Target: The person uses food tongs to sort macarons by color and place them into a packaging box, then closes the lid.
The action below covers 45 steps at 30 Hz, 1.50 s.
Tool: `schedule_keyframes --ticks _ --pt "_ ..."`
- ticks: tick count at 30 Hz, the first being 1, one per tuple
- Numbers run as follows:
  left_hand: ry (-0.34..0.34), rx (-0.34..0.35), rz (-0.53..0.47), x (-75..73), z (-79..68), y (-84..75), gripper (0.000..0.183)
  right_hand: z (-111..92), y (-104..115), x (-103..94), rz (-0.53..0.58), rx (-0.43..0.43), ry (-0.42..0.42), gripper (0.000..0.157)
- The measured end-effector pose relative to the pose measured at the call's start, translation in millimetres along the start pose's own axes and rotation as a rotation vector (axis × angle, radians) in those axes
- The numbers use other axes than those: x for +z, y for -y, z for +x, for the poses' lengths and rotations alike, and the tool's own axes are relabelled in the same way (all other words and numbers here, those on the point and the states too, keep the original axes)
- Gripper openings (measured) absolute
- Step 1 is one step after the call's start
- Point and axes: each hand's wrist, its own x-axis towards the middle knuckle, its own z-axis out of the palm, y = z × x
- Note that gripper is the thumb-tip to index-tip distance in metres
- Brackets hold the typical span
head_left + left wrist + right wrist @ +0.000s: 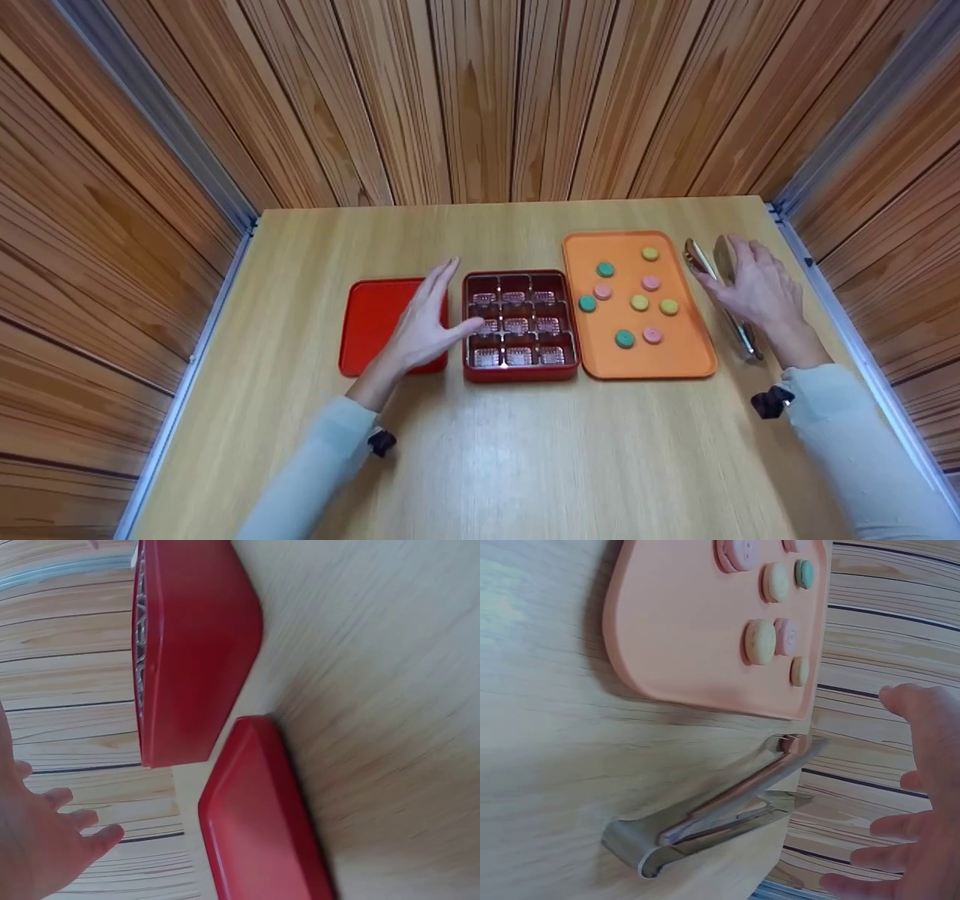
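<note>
My left hand (424,322), fingers stretched out and thumb spread, hovers over the right part of a red lid (375,322). Its thumb overlaps the left edge of a red box (521,375) whose clear insert has several square compartments. Over on the right, my right hand (761,289) is spread above metal tongs (739,326) that lie on the table. In the right wrist view a gap shows between the fingers and the tongs (705,817). Pink, yellow and green macarons (639,302) are scattered on an orange tray (682,356) between the box and the tongs.
The lid, box, tray and tongs stand in a row across a light wooden table (495,457). Wood-plank walls (480,105) rise behind and at both sides, with metal rails along the table's side edges.
</note>
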Motion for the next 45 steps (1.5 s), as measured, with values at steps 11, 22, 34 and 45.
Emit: schedule_keyframes --ticks 11,22,34,45 --pt "0.045 -0.052 -0.095 16.5 -10.5 13.2 0.12 0.5 -6.7 7.5 0.01 0.028 0.047 0.106" --pt "0.07 -0.098 -0.155 32.2 -16.7 19.5 0.117 -2.6 -12.1 16.1 0.034 0.063 0.07 0.102" --pt "0.063 -0.108 -0.179 39.8 -20.8 23.5 0.116 -6.3 -15.9 21.8 0.034 0.1 0.111 0.105" --pt "0.126 -0.128 -0.172 45.8 -22.3 22.2 0.13 -11.1 -24.2 26.7 0.002 0.137 0.139 0.103"
